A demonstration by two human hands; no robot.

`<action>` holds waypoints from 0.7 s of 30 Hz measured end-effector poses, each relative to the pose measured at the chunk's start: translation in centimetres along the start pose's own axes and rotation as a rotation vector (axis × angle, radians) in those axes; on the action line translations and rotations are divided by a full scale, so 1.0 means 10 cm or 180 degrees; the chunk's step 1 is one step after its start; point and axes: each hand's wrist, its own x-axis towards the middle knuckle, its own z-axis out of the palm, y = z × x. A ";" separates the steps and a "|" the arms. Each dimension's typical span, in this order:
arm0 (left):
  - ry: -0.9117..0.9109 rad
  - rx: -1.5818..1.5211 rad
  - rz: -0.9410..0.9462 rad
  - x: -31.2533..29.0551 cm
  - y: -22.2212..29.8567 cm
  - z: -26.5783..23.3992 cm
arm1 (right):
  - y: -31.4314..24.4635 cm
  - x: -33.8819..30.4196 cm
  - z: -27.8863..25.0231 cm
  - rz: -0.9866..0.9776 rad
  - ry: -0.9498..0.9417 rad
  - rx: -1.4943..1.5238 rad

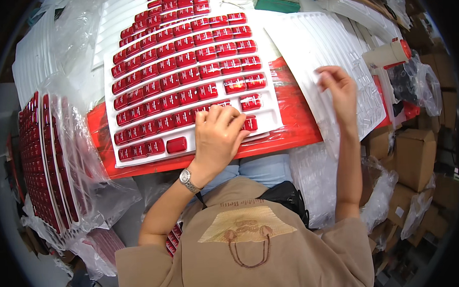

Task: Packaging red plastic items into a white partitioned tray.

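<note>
The red packs (186,59) stand in rows in the white tray (269,118), which lies on the red-covered surface (300,120) close to its near edge. Along the tray's near edge, left of centre, one single pack (176,145) sits with gaps on both sides; in my judgement it could slide or turn if you brush it or tip the tray. To its right, your left hand (216,131) bends its fingers over packs by the near edge; whether they clamp one, I cannot tell. Your wristwatch (186,179) is just outside that edge and could catch it if your forearm drops. Toward the tray's right edge, gaps in the rows could let neighbouring packs shift if knocked. Your right hand (336,86) is well apart from your left, raised over a ribbed white sheet (307,54), fingers curled; blur hides whether they pinch anything.

Around you, at far left, a stack of filled trays (38,160) stands in clear film (78,159), whose loose folds could snag your left sleeve. Beyond the tray's far edge lie white strings (239,0) and a green item (280,1). The ribbed sheet flanks the tray's right edge and limits room there; cardboard boxes (415,149) stand farther right.
</note>
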 end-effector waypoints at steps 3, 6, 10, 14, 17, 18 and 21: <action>0.0304 -0.0877 -0.0573 -0.04 -0.06 -0.03 | -0.47 -0.37 0.48 0.0662 -0.0834 0.0760; 0.0388 -0.1699 -0.0354 -0.05 -0.05 -0.08 | -0.45 -0.63 0.68 0.0519 -0.1438 0.0943; 0.0225 -0.1265 -0.0331 -0.06 -0.03 -0.06 | -0.30 -0.74 0.90 0.0126 -0.1281 0.0202; 0.0194 -0.0305 -0.0247 0.04 0.05 0.07 | -0.21 -0.31 0.23 -0.0607 0.0349 -0.2074; 0.0004 -0.0011 -0.0149 0.12 0.16 0.20 | 0.13 -0.15 -0.60 -0.0130 0.0492 -0.4543; 0.0161 -0.0323 -0.0160 0.15 0.16 0.14 | 0.19 -0.17 -0.75 -0.0042 0.0296 -0.4572; 0.0375 -0.0013 -0.0660 0.07 -0.16 -0.18 | 0.27 -0.20 -0.80 -0.0413 0.0036 -0.4292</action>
